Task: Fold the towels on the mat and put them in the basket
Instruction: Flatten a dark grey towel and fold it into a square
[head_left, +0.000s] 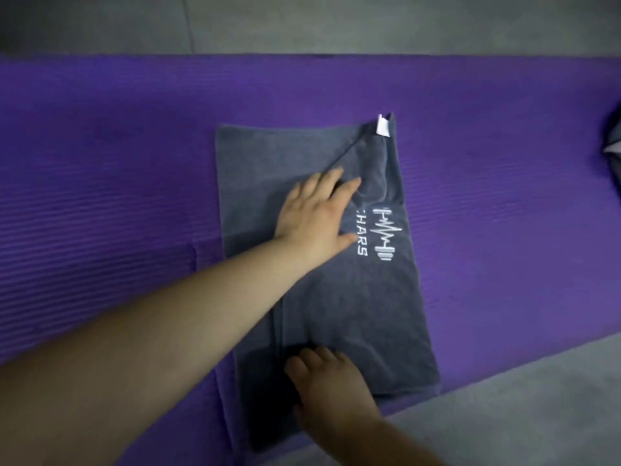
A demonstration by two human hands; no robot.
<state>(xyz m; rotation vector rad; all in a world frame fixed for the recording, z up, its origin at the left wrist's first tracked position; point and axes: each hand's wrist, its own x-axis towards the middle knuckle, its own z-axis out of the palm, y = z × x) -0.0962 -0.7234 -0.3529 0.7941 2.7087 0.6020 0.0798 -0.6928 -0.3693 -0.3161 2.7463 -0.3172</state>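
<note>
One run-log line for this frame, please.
stage: folding | left hand: flat on grey towel | right hand: rests on its near end | towel lies on purple mat

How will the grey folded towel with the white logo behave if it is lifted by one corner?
Probably floppy: the grey cloth towel shows creases and a loose diagonal fold near its white label, so it would likely sag and unfold. On the ribbed purple mat, a push would likely bunch it rather than slide it.

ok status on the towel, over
Left hand flat on towel, right hand flat on near end. Towel part folded on mat. Nothing blocking.
</note>
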